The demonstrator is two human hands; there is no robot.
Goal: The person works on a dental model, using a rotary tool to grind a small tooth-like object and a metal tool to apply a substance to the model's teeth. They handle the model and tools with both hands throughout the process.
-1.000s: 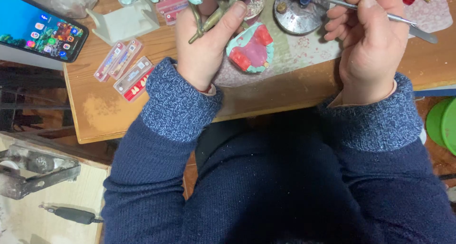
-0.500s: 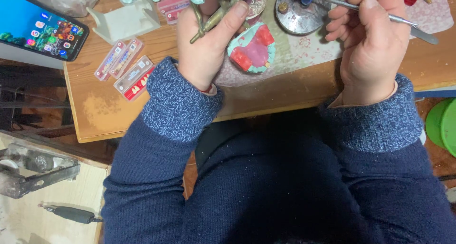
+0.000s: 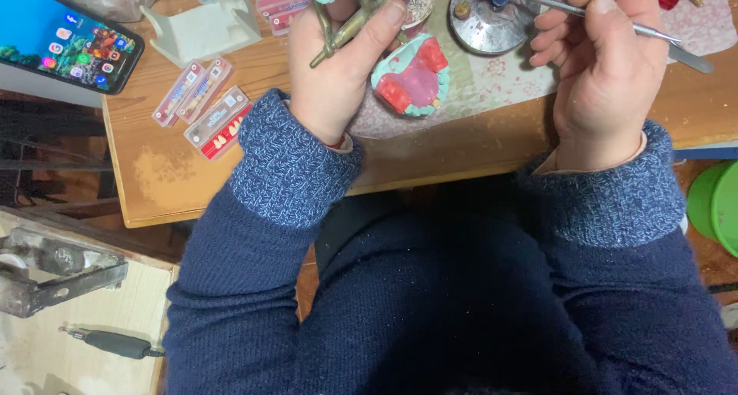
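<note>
Nearest the counter's [image 3: 461, 153] front edge lies a teal dental cast [image 3: 413, 78] with pink and red wax, set down on a patterned cloth [image 3: 492, 87] and looking only partly built up; I judge the waxing mid-way, with more shaping left. The left hand [image 3: 338, 64] is clenched around a brass-coloured articulator frame [image 3: 350, 26], thumb pressed along it. The right hand [image 3: 607, 56] grips a slim metal wax tool [image 3: 615, 22] pen-fashion, its tip over a round metal dish [image 3: 484, 18] toward the far edge.
</note>
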